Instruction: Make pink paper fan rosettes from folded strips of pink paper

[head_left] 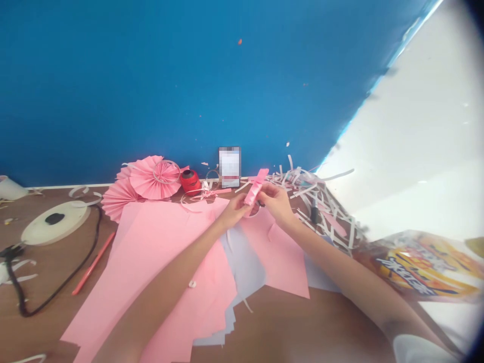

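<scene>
A folded pink paper strip (260, 180) is held up at the middle, above the pink sheets. My left hand (233, 212) pinches its lower end, fingers closed. My right hand (278, 200) is closed at the strip's right side, fingertips pressed against it. A small dark object shows under the right fingers; its kind is unclear. Beneath both hands lie pink paper sheets (162, 252), with a pale blue-grey sheet (245, 267) partly under them. Pleated pink paper rosettes (153, 176) lean by the wall at the left, beside a red spool of thread (190, 181).
A phone (230, 167) stands against the blue wall. Curled white paper strips (328, 201) heap at the right, near a yellow printed packet (431, 264). At the left are a cream oval device (56, 223) with a black cable and a red pen-like stick (94, 263).
</scene>
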